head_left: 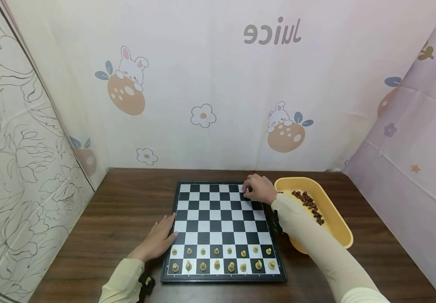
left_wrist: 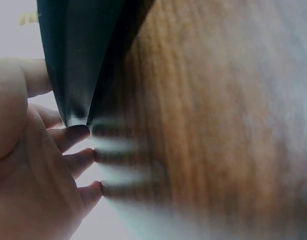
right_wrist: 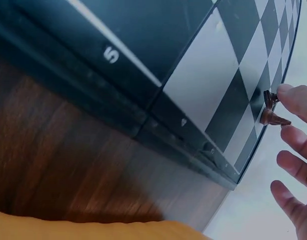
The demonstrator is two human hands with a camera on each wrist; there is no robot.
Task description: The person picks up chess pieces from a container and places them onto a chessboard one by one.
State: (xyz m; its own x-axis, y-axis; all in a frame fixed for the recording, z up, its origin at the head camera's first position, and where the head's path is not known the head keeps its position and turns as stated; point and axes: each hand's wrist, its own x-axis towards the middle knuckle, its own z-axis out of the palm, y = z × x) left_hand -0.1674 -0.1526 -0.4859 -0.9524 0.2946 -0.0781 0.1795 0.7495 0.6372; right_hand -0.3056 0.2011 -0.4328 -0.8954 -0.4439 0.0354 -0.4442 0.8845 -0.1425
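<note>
A black-and-white chessboard (head_left: 210,216) lies on the table, with several pale gold chess pieces (head_left: 216,264) standing in its two near rows. At the board's left edge rests my left hand (head_left: 158,237), fingers extended; the left wrist view shows the thumb and fingertips against the dark side of the board (left_wrist: 76,65). My right hand (head_left: 260,189) is over the far right corner, thumb and index finger bent together. In the right wrist view, dark brown chess pieces (right_wrist: 271,118) are at those fingertips, one apparently pinched; whether both are held I cannot tell.
A yellow tray (head_left: 341,225) stands right of the board, under my right forearm, holding several brown chess pieces (head_left: 309,203). The dark wooden table (head_left: 127,202) runs back to a printed curtain (head_left: 210,84). Curtains also border the left and right sides.
</note>
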